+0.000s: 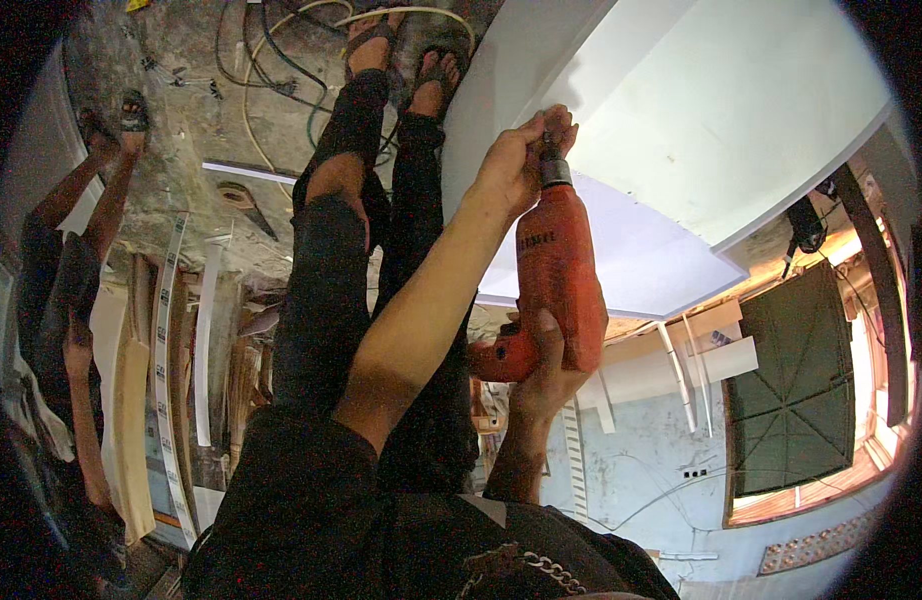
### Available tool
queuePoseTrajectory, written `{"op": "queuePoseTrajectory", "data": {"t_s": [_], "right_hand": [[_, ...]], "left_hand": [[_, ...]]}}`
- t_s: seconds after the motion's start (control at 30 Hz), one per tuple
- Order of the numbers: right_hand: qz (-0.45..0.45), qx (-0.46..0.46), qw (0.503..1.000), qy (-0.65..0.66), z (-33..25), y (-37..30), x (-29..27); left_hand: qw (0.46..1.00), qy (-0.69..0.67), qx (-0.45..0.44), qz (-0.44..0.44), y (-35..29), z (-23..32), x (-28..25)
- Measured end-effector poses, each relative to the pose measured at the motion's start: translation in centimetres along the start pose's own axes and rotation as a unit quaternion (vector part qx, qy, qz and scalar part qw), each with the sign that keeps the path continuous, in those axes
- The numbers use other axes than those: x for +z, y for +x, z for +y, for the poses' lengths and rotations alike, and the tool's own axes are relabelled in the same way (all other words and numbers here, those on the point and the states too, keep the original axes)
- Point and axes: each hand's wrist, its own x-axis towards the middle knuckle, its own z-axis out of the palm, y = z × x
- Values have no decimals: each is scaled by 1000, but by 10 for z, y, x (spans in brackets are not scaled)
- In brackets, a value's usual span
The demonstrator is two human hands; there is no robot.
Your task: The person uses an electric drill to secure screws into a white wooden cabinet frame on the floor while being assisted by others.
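Panel [761, 110] right of drill [563, 270], handsaw [247, 206] on floor [176, 145] left, co-worker [53, 290] far left

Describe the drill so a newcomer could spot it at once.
Find the big white panel at upper right. In front of its left part is the drill, right hand at its rear, left hand at its tip. Its bulky red body stands out from the pale panel and black trousers.

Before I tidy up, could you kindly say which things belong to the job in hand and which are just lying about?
In use:
red drill, in the right hand, the left hand at its front end
probably the white panel

Apparently lying about:
handsaw
cables
white strip
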Motion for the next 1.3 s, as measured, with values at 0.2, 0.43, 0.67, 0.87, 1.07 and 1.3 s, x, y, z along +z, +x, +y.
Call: {"op": "queuePoseTrajectory", "data": {"t_s": [0.2,0.43,0.67,0.87,1.07,1.3], "right_hand": [[-5,-128,991,-49,26,8,-1],[23,-30,999,-2,17,0,5],[14,65,998,4,-1,-4,4],[-3,47,998,32,-8,-2,8],[19,-27,999,-32,9,6,6],[-3,-8,1000,17,4,10,7]], "left_hand": [[1000,-4,11,6,-5,-2,7],[999,-25,-20,-36,-1,1,0],[1000,-1,-7,-19,2,-1,1],[1000,-9,-8,1,1,0,3],[1000,14,-2,1,5,-1,3],[999,25,11,24,4,-2,8]]}}
